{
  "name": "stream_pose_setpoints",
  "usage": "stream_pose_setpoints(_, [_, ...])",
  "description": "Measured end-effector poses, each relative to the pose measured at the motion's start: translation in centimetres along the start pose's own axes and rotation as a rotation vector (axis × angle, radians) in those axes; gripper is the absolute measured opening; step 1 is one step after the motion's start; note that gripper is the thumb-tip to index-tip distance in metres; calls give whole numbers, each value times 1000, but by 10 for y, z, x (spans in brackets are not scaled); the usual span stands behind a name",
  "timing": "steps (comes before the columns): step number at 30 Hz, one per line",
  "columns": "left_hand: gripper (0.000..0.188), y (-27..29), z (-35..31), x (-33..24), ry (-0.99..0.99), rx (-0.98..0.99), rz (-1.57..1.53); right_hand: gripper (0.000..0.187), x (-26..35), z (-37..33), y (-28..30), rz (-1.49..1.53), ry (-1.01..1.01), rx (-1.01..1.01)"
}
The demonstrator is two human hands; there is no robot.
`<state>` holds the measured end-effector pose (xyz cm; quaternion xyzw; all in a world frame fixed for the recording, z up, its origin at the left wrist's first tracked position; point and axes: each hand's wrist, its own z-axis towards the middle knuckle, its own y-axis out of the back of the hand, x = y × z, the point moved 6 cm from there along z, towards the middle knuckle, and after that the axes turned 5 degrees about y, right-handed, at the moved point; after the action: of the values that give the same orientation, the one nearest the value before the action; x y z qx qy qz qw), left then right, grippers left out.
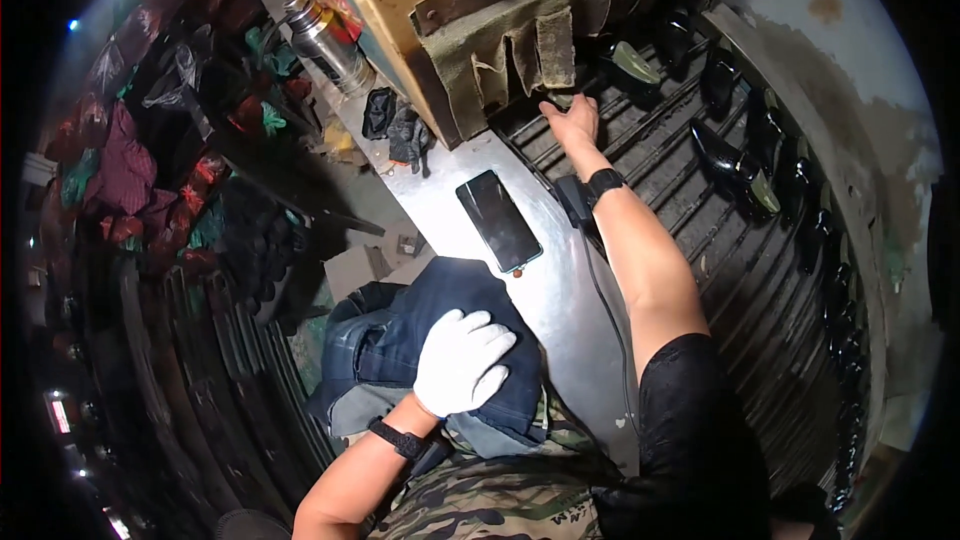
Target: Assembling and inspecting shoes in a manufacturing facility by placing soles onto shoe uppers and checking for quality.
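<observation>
My left hand [462,362], in a white glove, lies with its fingers extended on dark blue denim [480,300] over my lap, holding nothing. My bare right hand [573,123] reaches out to the roller rack [640,155], just below a fringe of worn canvas flaps [556,48]. Its fingers are bent around something small in view, dark and olive, that I cannot make out. Close by on the right, a glossy black shoe with an olive inside [634,65] sits partly under the flaps. Another black shoe [735,168] lies on the rollers farther right.
A phone [498,220] lies on the metal ledge [575,320], with a cable [608,310] running along it. Beyond are a dark crumpled cloth [408,137] and a steel flask [328,45]. Several black shoes [800,185] line the right wall. Bagged bundles [130,160] fill the left.
</observation>
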<state>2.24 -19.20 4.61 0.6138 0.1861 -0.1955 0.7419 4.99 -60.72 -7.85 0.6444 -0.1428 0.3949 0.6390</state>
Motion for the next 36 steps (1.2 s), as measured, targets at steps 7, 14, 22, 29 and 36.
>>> stream_pose_setpoints(7, [44, -1, -8, 2, -11, -53, 2, 57, -49, -81, 62, 95, 231, -57])
stream_pose_setpoints(14, [43, -4, -10, 3, 4, -57, 14, 46, -98, -194, 142, 211, 198, -96])
stream_pose_setpoints(22, [43, -3, -14, -2, -20, -105, 48, 95, -107, -217, 166, 920, -96, 15])
stream_pose_setpoints(29, [41, -2, -10, -7, -25, -85, 51, 64, -119, -204, 175, 1028, -213, -83])
stream_pose_setpoints(36, [37, -2, -21, -5, 30, -130, 13, 78, 15, -271, 256, 207, 582, -294])
